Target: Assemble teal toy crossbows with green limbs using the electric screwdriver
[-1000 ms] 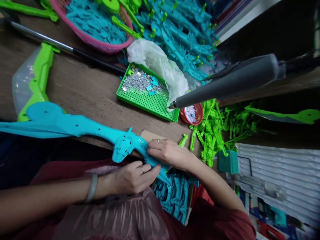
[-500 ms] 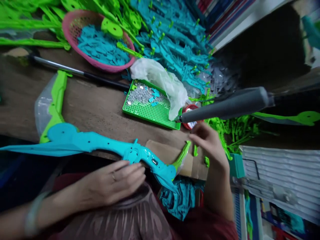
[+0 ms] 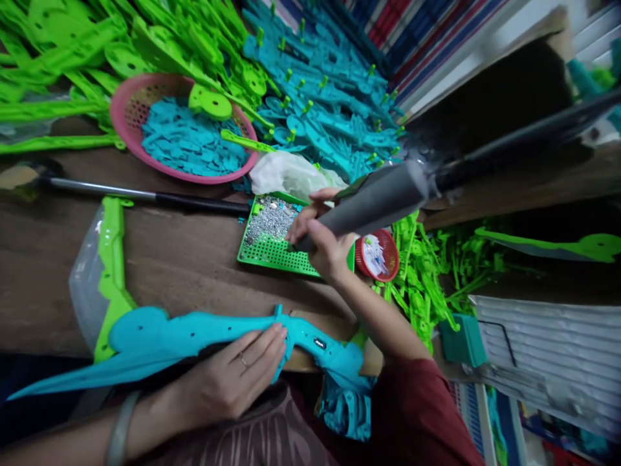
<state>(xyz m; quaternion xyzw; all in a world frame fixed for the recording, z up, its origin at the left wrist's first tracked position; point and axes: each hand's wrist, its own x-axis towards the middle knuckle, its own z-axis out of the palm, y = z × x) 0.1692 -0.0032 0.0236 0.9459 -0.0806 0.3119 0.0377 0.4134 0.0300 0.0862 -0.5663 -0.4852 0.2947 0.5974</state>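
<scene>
Lying along the near edge of the tabletop (image 3: 169,259): blue piece (image 3: 213,329), long, partly out over the lap. Green limb (image 3: 112,259) with clear panel (image 3: 87,278) stands out from its left end; a small dark slot (image 3: 319,343) shows right of the hand.

Left hand (image 3: 233,372) rests across the middle of the piece, fingers straight and side by side, touching it. Thumb hidden, so cannot tell whether it grips.

Right hand (image 3: 332,259) wraps the lower end of the grey driver (image 3: 373,197), thumb on the near side, fingers round the other. Driver tilted, hanging over the green tray (image 3: 276,255); its tip not visible.

Tray holds small silver bits (image 3: 272,220), heaped toward the far side. White bag (image 3: 281,173) just behind it. Red basket (image 3: 359,255) just right, pale pieces (image 3: 373,252) inside. Beyond, pink basket (image 3: 127,123) of blue chips (image 3: 189,139), green parts (image 3: 82,55) piled behind, blue parts (image 3: 325,97) to the right. Silver-and-black rod (image 3: 107,188) lies left of tray.
</scene>
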